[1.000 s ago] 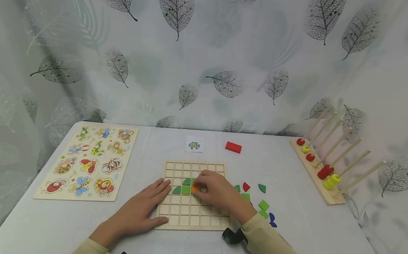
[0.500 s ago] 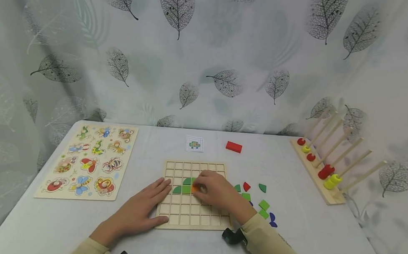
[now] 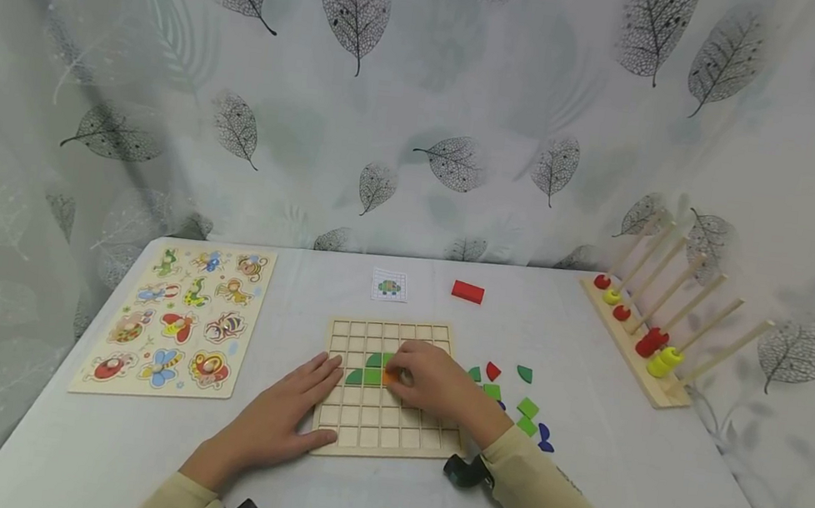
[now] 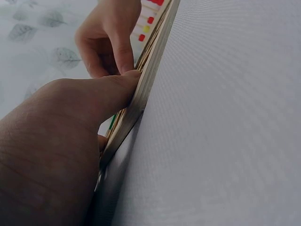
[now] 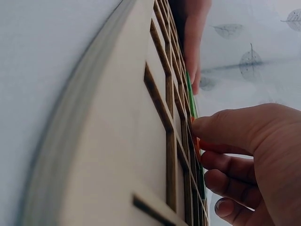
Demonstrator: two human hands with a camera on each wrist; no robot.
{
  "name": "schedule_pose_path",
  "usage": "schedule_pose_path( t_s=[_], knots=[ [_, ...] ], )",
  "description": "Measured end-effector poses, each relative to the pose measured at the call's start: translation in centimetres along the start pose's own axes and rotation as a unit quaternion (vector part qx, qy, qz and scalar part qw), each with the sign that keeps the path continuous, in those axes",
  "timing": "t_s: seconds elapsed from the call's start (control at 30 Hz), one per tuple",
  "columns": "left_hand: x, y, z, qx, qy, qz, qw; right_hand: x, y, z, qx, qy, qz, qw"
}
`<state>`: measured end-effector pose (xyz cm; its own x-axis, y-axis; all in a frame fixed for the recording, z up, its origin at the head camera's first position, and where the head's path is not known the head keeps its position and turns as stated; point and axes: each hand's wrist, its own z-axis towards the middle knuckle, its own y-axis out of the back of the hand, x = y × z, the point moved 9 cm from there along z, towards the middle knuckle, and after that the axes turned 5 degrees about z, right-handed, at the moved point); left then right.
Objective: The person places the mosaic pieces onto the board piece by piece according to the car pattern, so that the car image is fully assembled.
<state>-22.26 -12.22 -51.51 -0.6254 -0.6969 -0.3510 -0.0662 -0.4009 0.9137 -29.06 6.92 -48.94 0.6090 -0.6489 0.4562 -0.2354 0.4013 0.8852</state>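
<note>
A wooden grid board lies on the white table, with raised strips dividing it into square cells. My left hand rests on its left edge, fingers spread and fairly straight; in the left wrist view the thumb presses the board's rim. Over the middle cells, my right hand pinches an orange piece between thumb and fingers, low at the grid. The right wrist view shows the orange piece partly behind the thumb. Beside it sit a green square and a dark green quarter-round piece. Other cells are hidden under the right hand.
Loose green, red and blue pieces lie right of the board. Behind it are a pattern card and a red block. An insect puzzle board lies left; a peg rack with rings stands right.
</note>
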Motion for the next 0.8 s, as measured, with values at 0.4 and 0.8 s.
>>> schedule_pose_path(
  t_s=[0.4,0.8],
  knots=[
    [-0.01,0.05,0.08,0.001,0.002,-0.003,1.0000,-0.33,-0.11,0.09,0.003,-0.004,0.000,1.0000],
    [-0.06,-0.05,0.01,0.003,0.004,0.003,1.0000,-0.17,0.06,0.07,0.007,-0.010,0.000,0.9999]
  ],
)
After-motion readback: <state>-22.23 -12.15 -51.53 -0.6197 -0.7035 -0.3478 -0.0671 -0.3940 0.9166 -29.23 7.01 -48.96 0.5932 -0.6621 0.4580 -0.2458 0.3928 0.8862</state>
